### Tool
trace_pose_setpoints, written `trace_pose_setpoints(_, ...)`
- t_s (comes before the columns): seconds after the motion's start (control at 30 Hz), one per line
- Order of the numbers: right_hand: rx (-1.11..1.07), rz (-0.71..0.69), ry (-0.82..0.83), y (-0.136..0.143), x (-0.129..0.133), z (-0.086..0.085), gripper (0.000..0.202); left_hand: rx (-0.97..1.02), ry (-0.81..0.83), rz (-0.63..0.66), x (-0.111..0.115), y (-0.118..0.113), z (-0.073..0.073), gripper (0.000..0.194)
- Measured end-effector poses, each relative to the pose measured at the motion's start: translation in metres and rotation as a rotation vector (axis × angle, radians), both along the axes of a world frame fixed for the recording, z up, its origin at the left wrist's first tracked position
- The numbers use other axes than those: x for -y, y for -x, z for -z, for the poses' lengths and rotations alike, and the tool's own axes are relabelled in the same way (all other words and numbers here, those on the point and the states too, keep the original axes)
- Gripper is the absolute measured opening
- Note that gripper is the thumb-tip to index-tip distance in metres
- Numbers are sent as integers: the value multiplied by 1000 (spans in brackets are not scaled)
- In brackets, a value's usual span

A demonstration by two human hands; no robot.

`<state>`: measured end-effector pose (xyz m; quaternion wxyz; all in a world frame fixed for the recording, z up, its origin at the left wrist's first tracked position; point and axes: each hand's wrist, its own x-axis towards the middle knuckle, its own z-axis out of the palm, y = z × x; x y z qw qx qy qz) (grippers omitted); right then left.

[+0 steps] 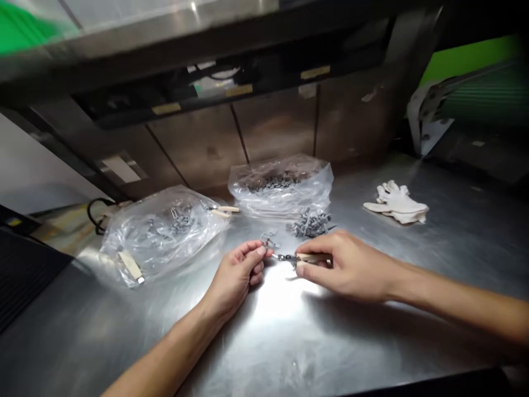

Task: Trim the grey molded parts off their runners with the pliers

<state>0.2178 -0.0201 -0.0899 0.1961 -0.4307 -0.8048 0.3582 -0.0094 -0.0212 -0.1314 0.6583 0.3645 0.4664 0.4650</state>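
My left hand (242, 267) is closed in a pinch on a small grey branching part (269, 239), its kind too small to make out. Cream-handled pliers (312, 257) are gripped in my right hand (345, 264). The jaws of the pliers point left and meet the part at my left fingertips; whether they bite on it, I cannot tell. Just behind my right hand lies a loose heap of small grey parts (312, 223). Both hands are low over the shiny metal table (264, 342).
Two clear plastic bags, a left one (161, 237) and a back one (281, 187), hold small grey pieces. Other cream-handled pliers (225, 210) rest by the left bag, near a cream, white-tipped object (130, 266). A white glove (397, 204) lies right. A metal frame (273, 118) stands behind.
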Motion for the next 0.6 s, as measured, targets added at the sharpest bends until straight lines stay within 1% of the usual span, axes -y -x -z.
trace_pose_setpoints(0.07, 17, 16, 83, 5, -4, 1, 27, 15, 5, -1, 1, 1, 1, 34)
trace_pose_setpoints(0.13, 17, 26, 123, 8, -6, 5, 31, 7, 2, 9, 1, 2, 2, 32)
trace_pose_setpoints(0.33, 34, 67, 75, 3, -8, 14, 34, 0, 7, 6, 2, 1, 4, 22)
trace_pose_setpoints(0.6, 65, 79, 67, 0, -9, 15, 30, -37, 7, 61, 5, 2, 1, 21)
